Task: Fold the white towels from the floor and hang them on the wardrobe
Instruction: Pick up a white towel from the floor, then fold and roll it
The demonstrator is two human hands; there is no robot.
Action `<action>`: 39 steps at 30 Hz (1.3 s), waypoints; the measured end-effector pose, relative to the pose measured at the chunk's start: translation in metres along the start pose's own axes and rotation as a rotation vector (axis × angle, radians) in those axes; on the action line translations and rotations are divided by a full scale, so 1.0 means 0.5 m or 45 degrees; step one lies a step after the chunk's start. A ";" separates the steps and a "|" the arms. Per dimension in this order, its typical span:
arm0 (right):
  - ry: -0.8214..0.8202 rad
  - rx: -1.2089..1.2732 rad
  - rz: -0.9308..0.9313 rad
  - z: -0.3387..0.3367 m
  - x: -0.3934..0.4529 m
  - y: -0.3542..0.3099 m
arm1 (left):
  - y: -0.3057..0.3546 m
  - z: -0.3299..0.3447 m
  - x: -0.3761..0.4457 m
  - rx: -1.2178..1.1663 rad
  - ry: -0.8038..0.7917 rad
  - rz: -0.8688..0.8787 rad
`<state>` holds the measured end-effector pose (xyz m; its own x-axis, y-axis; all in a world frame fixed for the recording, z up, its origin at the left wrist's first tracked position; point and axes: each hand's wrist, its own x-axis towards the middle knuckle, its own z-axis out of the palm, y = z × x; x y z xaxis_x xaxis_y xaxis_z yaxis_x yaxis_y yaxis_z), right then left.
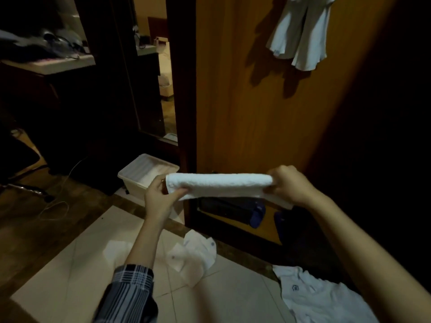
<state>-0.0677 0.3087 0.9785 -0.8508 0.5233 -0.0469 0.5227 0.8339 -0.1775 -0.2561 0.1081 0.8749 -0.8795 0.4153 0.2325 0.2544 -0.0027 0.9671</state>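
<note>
White terry, folded into a long flat band, the towel [219, 184] stretches level between both hands in front of the wooden wardrobe door [256, 113]. I cannot make out the dark right side of the room. My left hand [161, 194] pinches one end with thumb under and fingers curled; my right hand [288, 184] grips the other end closed. More crumpled white cloths [193, 255] lie on the pale tiles [70, 276], one hangs from the door, cropped above.

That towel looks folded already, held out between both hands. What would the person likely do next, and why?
Probably lift the towel up to the wardrobe door and hang it. It is already a narrow folded strip, the left hand and right hand grip its ends, and another cloth hangs there.
</note>
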 end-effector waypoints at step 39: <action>1.279 -0.895 0.178 -0.788 0.422 0.468 | 0.835 0.671 0.734 1.686 0.421 1.590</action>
<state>-0.1037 0.6835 1.3142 -0.5285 0.2595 0.8083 0.7855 0.5107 0.3496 -0.3378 0.5649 1.3292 0.0526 0.5592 0.8274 0.7062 0.5650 -0.4267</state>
